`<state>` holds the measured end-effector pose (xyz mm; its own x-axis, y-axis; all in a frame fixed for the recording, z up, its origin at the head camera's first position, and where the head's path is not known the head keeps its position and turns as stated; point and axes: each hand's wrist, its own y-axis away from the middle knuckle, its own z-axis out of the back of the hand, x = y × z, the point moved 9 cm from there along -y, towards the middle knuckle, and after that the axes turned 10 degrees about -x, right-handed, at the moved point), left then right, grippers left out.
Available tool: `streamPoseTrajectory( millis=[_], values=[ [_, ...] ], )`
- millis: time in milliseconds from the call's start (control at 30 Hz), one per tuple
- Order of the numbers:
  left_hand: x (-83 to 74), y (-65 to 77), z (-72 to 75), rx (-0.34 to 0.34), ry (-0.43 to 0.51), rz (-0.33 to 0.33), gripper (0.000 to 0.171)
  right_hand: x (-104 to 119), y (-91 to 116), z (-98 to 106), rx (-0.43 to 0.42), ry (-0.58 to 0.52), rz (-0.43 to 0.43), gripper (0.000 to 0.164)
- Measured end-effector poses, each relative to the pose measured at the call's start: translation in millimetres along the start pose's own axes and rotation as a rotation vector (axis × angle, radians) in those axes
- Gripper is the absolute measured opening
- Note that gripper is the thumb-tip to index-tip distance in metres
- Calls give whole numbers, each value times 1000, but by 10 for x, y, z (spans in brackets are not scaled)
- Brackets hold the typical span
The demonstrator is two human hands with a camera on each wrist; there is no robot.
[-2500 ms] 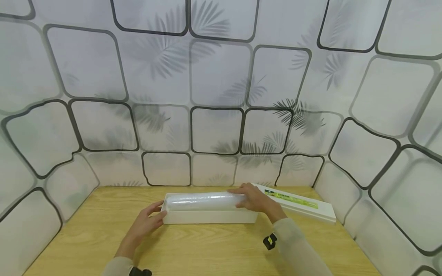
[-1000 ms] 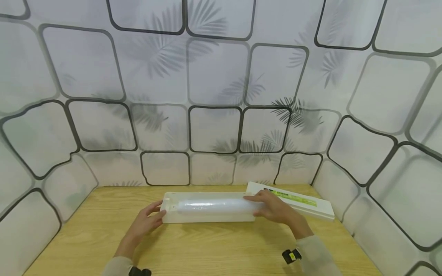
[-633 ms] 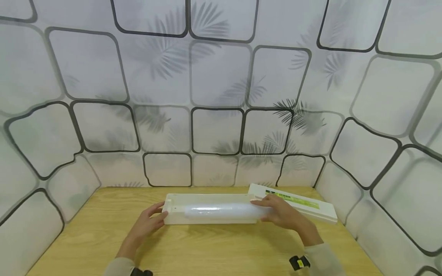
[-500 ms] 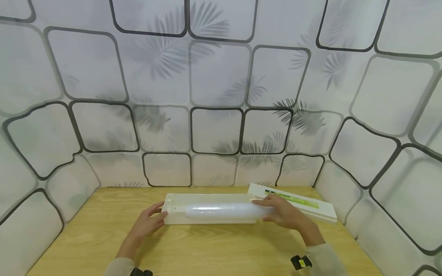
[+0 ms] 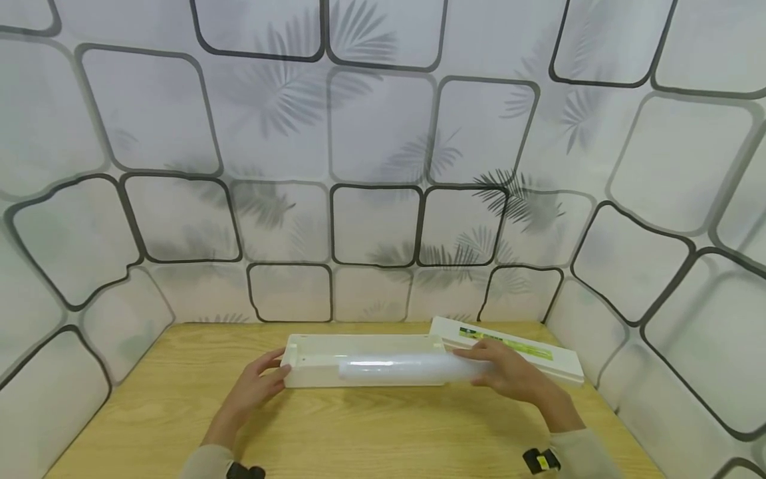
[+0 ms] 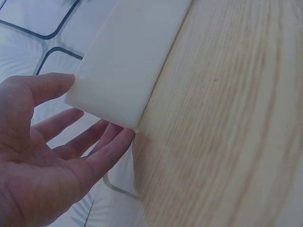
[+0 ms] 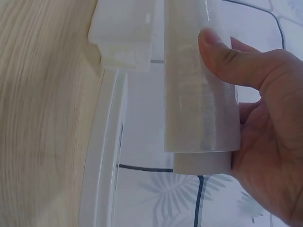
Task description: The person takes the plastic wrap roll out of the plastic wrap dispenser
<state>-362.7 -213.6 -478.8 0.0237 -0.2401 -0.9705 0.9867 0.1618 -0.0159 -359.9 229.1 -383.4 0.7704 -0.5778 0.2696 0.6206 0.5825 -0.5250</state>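
A roll of cling film (image 5: 395,367), clear and shiny on a pale core, is raised at the front of a long white box (image 5: 311,346) and juts past its right end. My right hand (image 5: 509,372) grips the roll's right end, thumb on the near side, fingers behind. In the right wrist view the film roll (image 7: 199,113) hangs apart from the box (image 7: 125,28), its core showing beyond the film. My left hand (image 5: 257,382) holds the box's left end. Close up, the left hand (image 6: 57,146) has thumb and fingertips against the white box's end (image 6: 118,66).
A long white lid (image 5: 565,362) with a green and yellow label lies slanted behind my right hand. The wooden table (image 5: 359,432) meets patterned walls (image 5: 371,226) at the back and sides.
My right hand has drawn the cling film roll up out of the box and moved it rightward and toward me. The box has tipped to show its inside; my left hand stays at its end.
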Motion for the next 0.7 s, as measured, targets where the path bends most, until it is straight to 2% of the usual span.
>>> streamPoseTrajectory(
  millis=[333, 533, 700],
  values=[
    [-16, 13, -3, 2, 1, 5, 59, -78, 183, 201, -37, 38, 10, 53],
    [-17, 14, -5, 7, -9, -1, 59, -116, 276, 293, -43, 3, 21, 57],
    [-9, 17, 1, 10, -6, 2, 59, -159, 372, 384, -95, -1, 65, 61]
  ],
)
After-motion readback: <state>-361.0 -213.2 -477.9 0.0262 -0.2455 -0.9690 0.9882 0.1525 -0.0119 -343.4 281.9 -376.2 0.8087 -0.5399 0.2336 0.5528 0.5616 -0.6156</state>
